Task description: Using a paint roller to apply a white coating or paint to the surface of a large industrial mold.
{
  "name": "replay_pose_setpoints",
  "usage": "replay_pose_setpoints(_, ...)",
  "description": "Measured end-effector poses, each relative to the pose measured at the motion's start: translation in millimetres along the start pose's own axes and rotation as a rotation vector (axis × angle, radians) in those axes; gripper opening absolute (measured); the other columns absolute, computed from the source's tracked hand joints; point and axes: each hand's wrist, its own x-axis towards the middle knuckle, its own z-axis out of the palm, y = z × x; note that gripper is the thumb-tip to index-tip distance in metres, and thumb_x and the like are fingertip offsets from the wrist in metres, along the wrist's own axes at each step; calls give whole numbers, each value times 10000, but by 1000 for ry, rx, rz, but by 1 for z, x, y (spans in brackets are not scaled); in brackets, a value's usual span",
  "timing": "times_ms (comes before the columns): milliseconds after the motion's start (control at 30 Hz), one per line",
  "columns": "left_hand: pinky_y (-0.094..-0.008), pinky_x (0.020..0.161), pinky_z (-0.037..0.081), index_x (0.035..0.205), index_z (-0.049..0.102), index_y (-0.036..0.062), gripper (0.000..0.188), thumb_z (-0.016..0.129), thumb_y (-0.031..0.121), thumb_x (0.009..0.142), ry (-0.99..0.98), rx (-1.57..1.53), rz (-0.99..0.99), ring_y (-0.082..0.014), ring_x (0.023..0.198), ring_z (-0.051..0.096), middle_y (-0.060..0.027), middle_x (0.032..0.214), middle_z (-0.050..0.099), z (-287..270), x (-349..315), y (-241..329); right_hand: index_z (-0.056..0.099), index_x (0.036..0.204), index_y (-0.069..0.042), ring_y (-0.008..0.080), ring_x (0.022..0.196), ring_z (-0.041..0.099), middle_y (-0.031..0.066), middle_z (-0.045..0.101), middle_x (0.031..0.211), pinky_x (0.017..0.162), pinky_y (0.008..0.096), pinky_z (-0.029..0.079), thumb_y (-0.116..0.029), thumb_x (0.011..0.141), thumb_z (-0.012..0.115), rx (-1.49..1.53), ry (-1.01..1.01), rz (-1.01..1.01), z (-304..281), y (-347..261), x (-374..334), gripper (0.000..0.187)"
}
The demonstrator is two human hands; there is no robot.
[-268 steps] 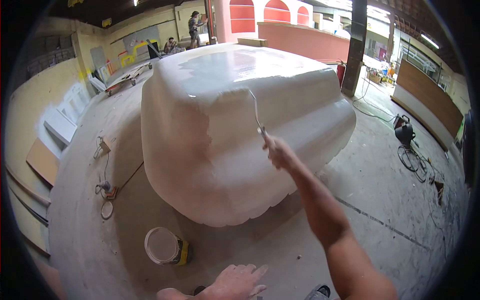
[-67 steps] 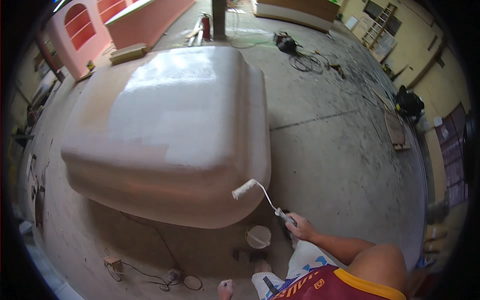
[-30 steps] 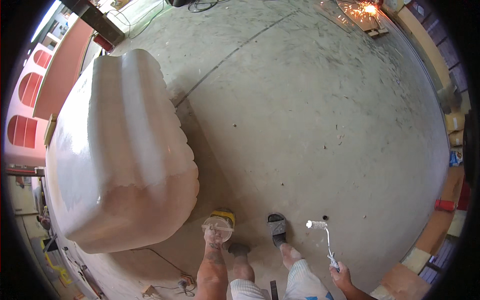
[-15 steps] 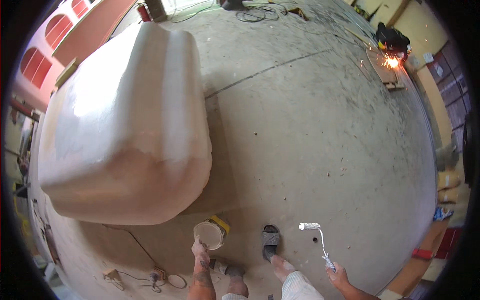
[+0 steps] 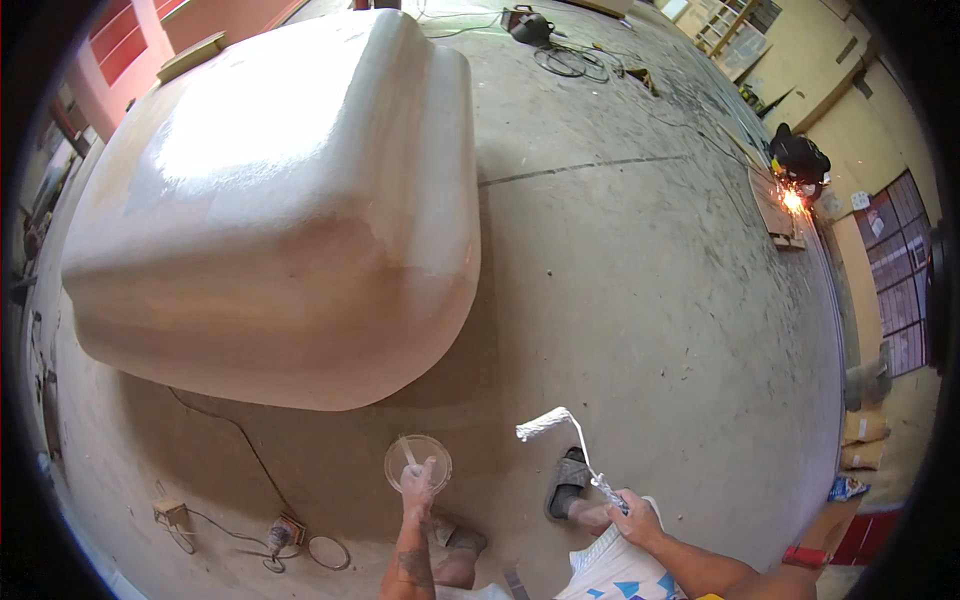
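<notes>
My left hand [image 5: 418, 480] is closed at a round paint bucket [image 5: 447, 466], whose open top faces me. A pale strip rises inside the bucket just ahead of my fingers; whether it is a stick or a handle I cannot tell. My right hand [image 5: 633, 522] grips the wrapped handle of a paint roller [image 5: 543, 424], its white sleeve pointing left, held up over the floor. Ahead to the left stands a big rounded, boxy shell [image 5: 300, 260], pale with brownish patches and a wet-looking shine on top. The roller is apart from it.
A corded power tool [image 5: 284, 535] lies on the floor at lower left, its cable running under the shell. At far right a crouching person [image 5: 797, 160] works amid bright sparks. Coiled cables [image 5: 570, 62] lie at the back. Sacks [image 5: 864, 428] line the right wall.
The roller and my right hand have moved left and are raised nearer to me. The bucket has tipped so its top faces up. My view has shifted, and the shell appears farther up.
</notes>
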Motion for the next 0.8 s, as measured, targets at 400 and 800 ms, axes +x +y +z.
replay_pose_setpoints(400,-326,640,502,938,690,27,266,643,278,1011,-22,-7,219,-105,716,578,-17,795,644,-32,45,-51,669,1248,-99,372,844,718,174,729,915,784,440,557,-367,970,679,-71,-176,-416,32,-8,178,386)
replay_pose_setpoints(800,-401,977,514,1223,694,-6,397,666,320,999,595,276,517,-300,1108,684,-207,1181,709,-74,-24,11,591,1394,-111,394,934,722,202,729,1094,810,447,579,-188,983,647,-149,-376,-1046,67,-34,289,422)
